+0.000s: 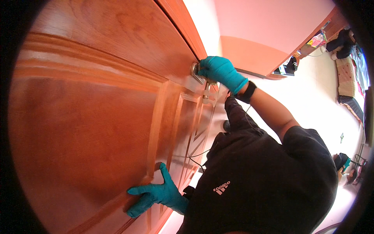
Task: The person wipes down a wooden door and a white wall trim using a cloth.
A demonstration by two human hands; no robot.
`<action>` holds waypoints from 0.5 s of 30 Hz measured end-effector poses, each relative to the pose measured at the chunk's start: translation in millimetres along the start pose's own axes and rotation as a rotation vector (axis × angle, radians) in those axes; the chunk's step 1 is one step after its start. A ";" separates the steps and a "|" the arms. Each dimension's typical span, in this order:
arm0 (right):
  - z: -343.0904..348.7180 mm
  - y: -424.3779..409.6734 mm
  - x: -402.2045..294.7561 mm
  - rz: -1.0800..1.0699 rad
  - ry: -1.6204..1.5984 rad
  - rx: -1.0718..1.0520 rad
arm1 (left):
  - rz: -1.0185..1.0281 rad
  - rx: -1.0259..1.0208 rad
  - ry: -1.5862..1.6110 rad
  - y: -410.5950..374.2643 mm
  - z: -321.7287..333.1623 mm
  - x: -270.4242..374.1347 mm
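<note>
A glossy reddish-brown panelled wooden door (87, 125) fills the left side of the view. My right hand (220, 71), in a teal glove, has its fingers curled at a metal door fitting (194, 70) near the door's edge. The glove hides what lies between the fingers. Just below it, a metal door lever (207, 90) shows partly. My left hand (157, 193), also in a teal glove, spreads its fingers at the lower door panel. Whether its fingertips press on the wood I cannot tell. It holds nothing visible.
The door frame (187, 26) runs along a dark gap beside the door. Beyond stand a pink and orange wall (254, 49) and a cluttered shelf (287, 65). A bed (347, 76) is at far right. Thin cables (198, 155) hang near my body.
</note>
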State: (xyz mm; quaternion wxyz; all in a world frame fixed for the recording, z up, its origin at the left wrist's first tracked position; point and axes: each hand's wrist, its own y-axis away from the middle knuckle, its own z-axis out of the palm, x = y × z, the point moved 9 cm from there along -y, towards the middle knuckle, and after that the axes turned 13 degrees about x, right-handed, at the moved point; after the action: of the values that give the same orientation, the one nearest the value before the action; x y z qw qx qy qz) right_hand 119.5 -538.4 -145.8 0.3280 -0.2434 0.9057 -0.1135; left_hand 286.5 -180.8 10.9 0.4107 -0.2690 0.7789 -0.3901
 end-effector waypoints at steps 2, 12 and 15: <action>20.2 7.5 55.2 0.361 -0.541 -0.204 | -0.013 -0.007 0.006 -0.4 0.8 1.8; 11.2 46.0 38.8 0.471 -0.698 -0.141 | -0.002 0.012 0.002 -3.1 4.0 5.8; 2.8 39.7 18.2 0.151 -0.147 0.066 | 0.020 0.054 0.013 -0.3 2.2 3.0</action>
State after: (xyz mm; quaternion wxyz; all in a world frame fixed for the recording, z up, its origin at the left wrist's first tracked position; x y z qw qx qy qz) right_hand 94.6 -513.9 -172.2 0.4091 -0.1712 0.8907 -0.0998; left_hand 286.8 -184.1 9.1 0.4166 -0.2474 0.7735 -0.4085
